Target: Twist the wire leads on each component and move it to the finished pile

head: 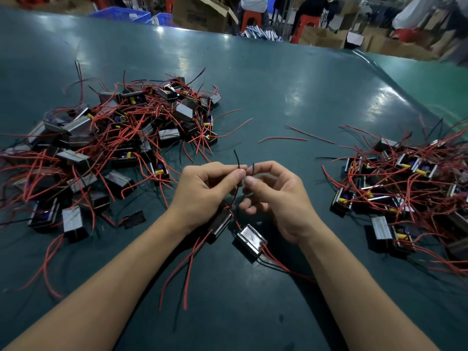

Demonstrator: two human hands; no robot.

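Component point(219, 225) in work sits just below centre of the frame, tucked under the left hand point(202, 191) near the wrist, its red and black leads running up into both hands. Left hand pinches a black lead point(237, 159) between thumb and forefinger; the tip sticks up above the fingers. Right hand point(276, 196) pinches a second dark lead point(253, 168) the same way. The two pinches are nearly touching, fingertips facing each other, both clamped on wire.

Second component point(250, 239) lies on the tabletop point(278, 84) just right of the first, below the right hand, not touched; red and black leads trail off to its lower right.

Large pile point(114, 145) of components with tangled red leads at left of frame, smaller pile point(405, 188) at right edge; too tangled to count either. Two loose red wire offcuts point(282, 138) lie between the piles, above the hands.

Upper edge: cardboard boxes point(200, 13), blue crates point(121, 13), red stools point(305, 24). Printing on the boxes is too blurred to read; no legible labels on the components.
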